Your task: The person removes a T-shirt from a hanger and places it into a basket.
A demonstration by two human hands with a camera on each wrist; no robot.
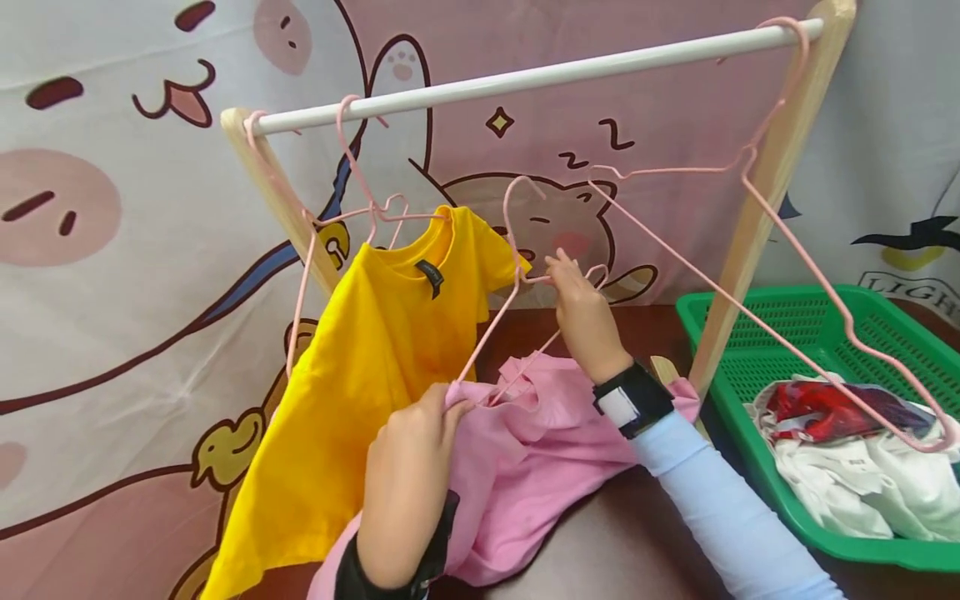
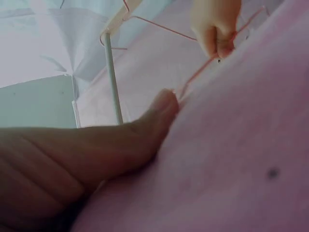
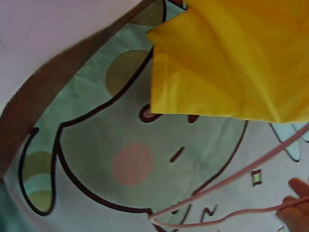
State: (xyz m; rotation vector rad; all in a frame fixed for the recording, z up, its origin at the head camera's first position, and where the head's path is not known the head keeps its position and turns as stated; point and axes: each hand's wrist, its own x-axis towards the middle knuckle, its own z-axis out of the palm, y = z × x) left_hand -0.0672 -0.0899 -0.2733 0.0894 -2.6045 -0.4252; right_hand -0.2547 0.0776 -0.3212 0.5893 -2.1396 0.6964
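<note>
A pink shirt [image 1: 517,467] is partly on a pink clothes hanger [image 1: 491,321], one end of the hanger inside its neck opening. My left hand [image 1: 408,467] pinches the shirt fabric over that end of the hanger; in the left wrist view the thumb [image 2: 161,108] presses along the cloth. Higher up, my right hand [image 1: 588,321] grips the hanger's other arm, its fingertips [image 3: 292,210] round the wire in the right wrist view. The hanger's hook is off the rail. Beside it hangs a yellow T-shirt [image 1: 405,333] on another pink hanger.
A white rail [image 1: 540,77] on wooden posts runs across the back, with an unfilled pink hanger [image 1: 675,267] at its right end and another hanger [image 1: 300,283] at the left. A green basket [image 1: 787,533] holding folded clothes [image 1: 862,483] stands right on the brown table [image 1: 622,542].
</note>
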